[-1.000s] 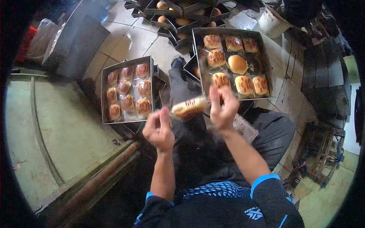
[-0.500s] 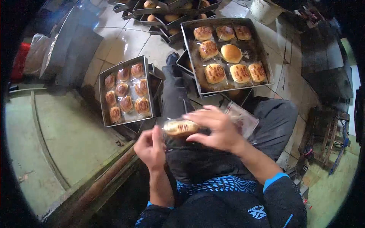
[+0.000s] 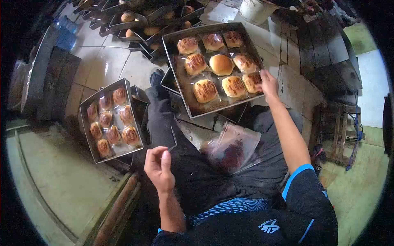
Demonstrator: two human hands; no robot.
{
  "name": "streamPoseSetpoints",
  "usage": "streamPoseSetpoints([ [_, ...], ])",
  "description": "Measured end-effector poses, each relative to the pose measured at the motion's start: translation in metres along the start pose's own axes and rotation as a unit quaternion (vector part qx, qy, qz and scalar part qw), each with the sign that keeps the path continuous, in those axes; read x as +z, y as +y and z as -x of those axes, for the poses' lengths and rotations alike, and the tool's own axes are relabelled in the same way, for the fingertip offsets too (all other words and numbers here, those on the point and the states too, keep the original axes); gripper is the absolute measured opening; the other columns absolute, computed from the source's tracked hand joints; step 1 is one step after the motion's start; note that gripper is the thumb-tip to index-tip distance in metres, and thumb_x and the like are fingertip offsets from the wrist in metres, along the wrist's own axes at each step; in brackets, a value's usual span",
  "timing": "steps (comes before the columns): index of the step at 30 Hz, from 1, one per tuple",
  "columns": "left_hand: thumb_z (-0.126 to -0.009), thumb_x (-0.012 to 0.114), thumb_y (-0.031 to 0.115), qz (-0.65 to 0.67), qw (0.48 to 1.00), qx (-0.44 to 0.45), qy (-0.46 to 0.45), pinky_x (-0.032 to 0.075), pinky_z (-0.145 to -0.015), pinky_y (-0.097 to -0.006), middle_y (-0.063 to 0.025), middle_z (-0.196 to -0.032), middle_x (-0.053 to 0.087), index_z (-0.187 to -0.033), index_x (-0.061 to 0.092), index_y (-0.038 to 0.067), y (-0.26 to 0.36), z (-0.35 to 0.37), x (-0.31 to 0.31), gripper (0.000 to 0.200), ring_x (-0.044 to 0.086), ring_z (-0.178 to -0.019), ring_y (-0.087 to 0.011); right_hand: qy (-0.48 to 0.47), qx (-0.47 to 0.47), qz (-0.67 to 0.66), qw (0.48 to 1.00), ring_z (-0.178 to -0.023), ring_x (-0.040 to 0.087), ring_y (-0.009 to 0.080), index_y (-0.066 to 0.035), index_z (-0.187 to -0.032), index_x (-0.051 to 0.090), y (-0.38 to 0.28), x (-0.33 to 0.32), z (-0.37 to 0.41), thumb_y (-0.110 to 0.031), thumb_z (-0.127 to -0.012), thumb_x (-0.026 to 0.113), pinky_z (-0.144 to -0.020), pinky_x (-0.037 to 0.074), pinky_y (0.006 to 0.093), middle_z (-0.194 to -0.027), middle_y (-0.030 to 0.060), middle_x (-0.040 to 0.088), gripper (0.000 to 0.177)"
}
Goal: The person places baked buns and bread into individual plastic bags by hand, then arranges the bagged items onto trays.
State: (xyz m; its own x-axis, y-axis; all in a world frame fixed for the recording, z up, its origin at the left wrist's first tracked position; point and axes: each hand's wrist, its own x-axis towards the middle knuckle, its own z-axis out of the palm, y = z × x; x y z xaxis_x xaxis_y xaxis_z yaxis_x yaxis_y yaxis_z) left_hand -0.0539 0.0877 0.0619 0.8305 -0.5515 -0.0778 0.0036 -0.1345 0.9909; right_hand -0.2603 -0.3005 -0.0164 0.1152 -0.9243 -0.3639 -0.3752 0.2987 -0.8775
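My right hand (image 3: 269, 85) is at the right wall of the large metal tray (image 3: 217, 111), thumb and fingers apart beside the wrapped bun (image 3: 250, 83) in its lower right corner. Just above that one sits another wrapped bun (image 3: 244, 63), next to a plain round bun (image 3: 221, 64) with no print on top. Several more buns in clear printed wrappers fill the tray. Over my lap, my left hand (image 3: 160, 170) is loosely curled with its thumb up, nothing visible in it. A stack of clear printed bags (image 3: 236, 149) lies on my lap.
On the left, a smaller tray (image 3: 137, 139) holds several wrapped swirl-topped buns. Stacked trays with buns (image 3: 152, 20) stand at the back, near a white bucket (image 3: 255, 11). A wooden stool (image 3: 338, 131) is at right, and a green surface (image 3: 53, 184) at left.
The wrapped bun has left my hands and now sits in the large tray, right of the plain bun. My right hand has moved from my lap to the tray's right side. The view has shifted.
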Motion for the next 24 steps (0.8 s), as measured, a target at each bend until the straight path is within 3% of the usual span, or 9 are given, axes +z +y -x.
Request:
streamPoseSetpoints([
  [2, -0.097, 0.06, 0.011, -0.01, 1.0, 0.017, -0.02, 0.035, -0.067, -0.0189, 0.0038, -0.086, 0.054, -0.098, 0.063, 0.001, 0.014, -0.003, 0.008, 0.011, 0.047, -0.077, -0.0041, -0.043, 0.031, 0.12, 0.991, -0.073, 0.065, 0.0127, 0.002, -0.121, 0.064, 0.021, -0.026, 0.004, -0.028, -0.097, 0.067, -0.063, 0.056, 0.031, -0.092, 0.006, 0.071, 0.038],
  [4, -0.096, 0.061, 0.01, -0.004, 0.999, 0.022, -0.029, 0.038, -0.07, -0.0194, 0.0026, -0.088, 0.055, -0.098, 0.063, 0.0, 0.015, -0.005, 0.014, 0.01, 0.049, -0.079, -0.0049, -0.275, 0.021, 0.167, 0.947, -0.072, 0.063, 0.0109, 0.001, -0.117, 0.068, 0.019, -0.036, 0.07, -0.028, -0.091, 0.075, -0.065, 0.054, 0.0274, -0.087, 0.0024, 0.069, 0.039],
  [5, -0.096, 0.061, 0.009, -0.007, 0.999, 0.031, -0.032, 0.038, -0.07, -0.0196, 0.0023, -0.089, 0.056, -0.098, 0.064, 0.0, 0.016, -0.008, 0.019, 0.009, 0.049, -0.079, -0.0052, -0.34, -0.091, 0.211, 0.912, -0.071, 0.06, 0.0101, -0.002, -0.113, 0.068, 0.035, -0.044, 0.096, -0.025, -0.08, 0.085, -0.067, 0.052, 0.0258, -0.084, 0.0006, 0.066, 0.044],
  [6, -0.096, 0.061, 0.009, -0.011, 0.998, 0.04, -0.038, 0.039, -0.07, -0.0197, 0.0019, -0.089, 0.057, -0.098, 0.064, 0.0, 0.018, -0.01, 0.025, 0.009, 0.05, -0.079, -0.0054, -0.338, -0.065, 0.142, 0.928, -0.07, 0.059, 0.0097, -0.003, -0.104, 0.068, 0.025, -0.042, 0.136, -0.021, -0.069, 0.091, -0.069, 0.052, 0.0244, -0.081, -0.0003, 0.064, 0.045],
  [12, -0.091, 0.071, 0.025, -0.095, 0.971, 0.044, -0.215, 0.046, -0.082, -0.0291, -0.0071, -0.099, 0.063, -0.112, 0.066, 0.0, 0.004, -0.02, 0.103, 0.033, 0.057, -0.092, -0.0138, -0.178, -0.193, 0.194, 0.945, -0.094, 0.07, 0.0226, 0.0, -0.095, 0.066, 0.042, -0.046, 0.196, 0.001, -0.087, 0.067, -0.075, 0.056, 0.0308, -0.11, 0.0152, 0.068, 0.008],
  [15, -0.071, 0.084, 0.05, -0.177, 0.92, -0.057, -0.346, 0.046, -0.102, -0.0439, -0.0244, -0.123, 0.063, -0.132, 0.06, 0.004, -0.036, -0.024, 0.131, 0.08, 0.059, -0.119, -0.0376, -0.07, -0.497, 0.246, 0.829, -0.089, 0.07, 0.0312, 0.0, -0.1, 0.066, 0.031, -0.047, 0.198, 0.004, -0.082, 0.065, -0.078, 0.057, 0.0384, -0.098, 0.0142, 0.069, 0.019],
  [19, -0.059, 0.09, 0.056, -0.391, 0.845, 0.255, -0.262, 0.037, -0.111, -0.0472, -0.0236, -0.133, 0.056, -0.146, 0.048, 0.013, 0.006, -0.003, 0.125, 0.106, 0.051, -0.129, -0.0376, -0.14, -0.523, 0.231, 0.809, -0.086, 0.07, 0.031, -0.002, -0.1, 0.068, -0.001, -0.075, 0.209, 0.004, -0.074, 0.067, -0.074, 0.057, 0.0377, -0.097, 0.0126, 0.07, 0.027],
  [22, -0.057, 0.093, 0.049, -0.348, 0.827, 0.265, -0.353, 0.033, -0.113, -0.049, -0.0181, -0.136, 0.055, -0.147, 0.046, 0.014, 0.016, -0.028, 0.108, 0.107, 0.05, -0.131, -0.0322, -0.107, -0.501, 0.14, 0.847, -0.078, 0.07, 0.0248, -0.002, -0.092, 0.072, -0.036, -0.091, 0.216, 0.004, -0.075, 0.074, -0.067, 0.055, 0.0332, -0.088, 0.0104, 0.071, 0.019],
  [24, -0.062, 0.094, 0.036, -0.076, 0.91, 0.149, -0.379, 0.035, -0.112, -0.0489, -0.0121, -0.139, 0.054, -0.14, 0.051, 0.006, 0.009, -0.04, 0.101, 0.094, 0.051, -0.129, -0.0258, -0.082, -0.481, 0.076, 0.87, -0.075, 0.07, 0.0206, -0.002, -0.086, 0.075, -0.058, -0.094, 0.216, 0.003, -0.075, 0.079, -0.066, 0.054, 0.0299, -0.081, 0.0092, 0.071, 0.013],
])
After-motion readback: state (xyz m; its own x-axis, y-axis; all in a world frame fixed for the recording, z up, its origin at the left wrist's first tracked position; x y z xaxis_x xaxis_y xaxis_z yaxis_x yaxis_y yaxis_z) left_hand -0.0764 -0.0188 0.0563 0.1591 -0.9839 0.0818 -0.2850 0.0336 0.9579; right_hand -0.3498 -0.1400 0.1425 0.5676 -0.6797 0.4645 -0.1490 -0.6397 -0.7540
